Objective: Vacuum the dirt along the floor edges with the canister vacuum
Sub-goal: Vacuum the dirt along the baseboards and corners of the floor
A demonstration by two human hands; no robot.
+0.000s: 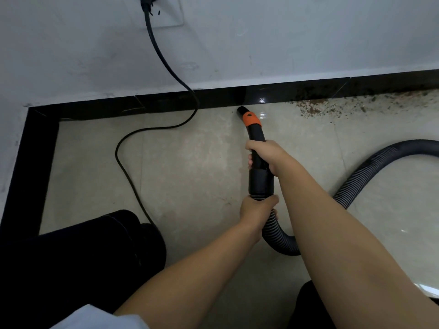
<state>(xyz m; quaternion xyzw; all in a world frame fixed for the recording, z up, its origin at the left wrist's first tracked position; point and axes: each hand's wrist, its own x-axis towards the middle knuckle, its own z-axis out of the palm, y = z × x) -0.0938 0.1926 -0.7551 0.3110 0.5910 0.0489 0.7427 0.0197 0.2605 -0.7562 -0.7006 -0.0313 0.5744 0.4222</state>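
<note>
Here, the right hand (260, 156) grips the rigid black plastic vacuum nozzle (255, 138) — likely light — while the left hand (257, 207) clasps the flexible ribbed grey hose (275, 231).

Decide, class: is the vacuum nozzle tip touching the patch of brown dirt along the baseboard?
Apart. The head view shows the nozzle tip by the black baseboard, with bare tile between it and the brown dirt farther right.

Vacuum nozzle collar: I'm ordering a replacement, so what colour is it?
Orange, on the collar just behind the black nozzle tip; seen in the head view.
</note>
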